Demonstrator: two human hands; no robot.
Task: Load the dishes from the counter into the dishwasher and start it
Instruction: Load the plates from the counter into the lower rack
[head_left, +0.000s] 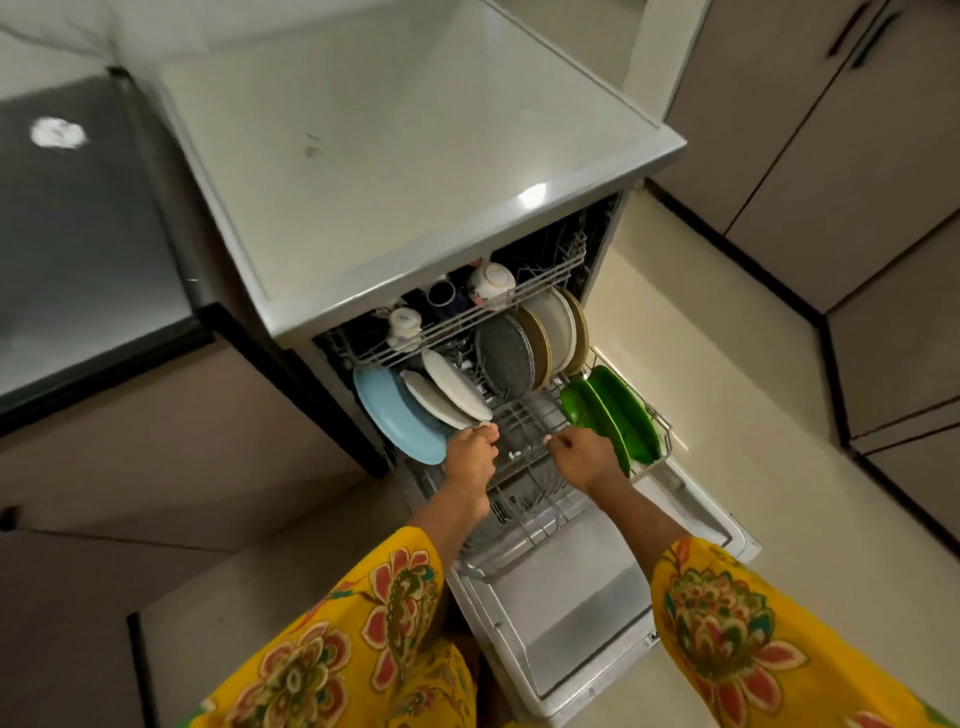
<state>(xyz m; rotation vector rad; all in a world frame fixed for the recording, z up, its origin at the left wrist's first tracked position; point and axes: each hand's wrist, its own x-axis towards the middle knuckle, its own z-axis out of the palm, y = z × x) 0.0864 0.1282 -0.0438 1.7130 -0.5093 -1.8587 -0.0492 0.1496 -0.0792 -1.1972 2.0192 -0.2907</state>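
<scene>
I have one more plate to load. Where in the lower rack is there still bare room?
The free patch is the rack's middle, between the white plates and green plates, ahead of both hands. The rack's near end is bare too. Crowded: the blue plate side and the far row by the grey plate.

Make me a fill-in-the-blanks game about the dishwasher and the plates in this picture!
1. The plates at the right end of the lower rack are colored ____.
2. The biggest plate at the left end is light ____.
3. The dishwasher door is ____.
4. The cups sit in the ____ rack.

Missing words: green; blue; open; upper
</scene>
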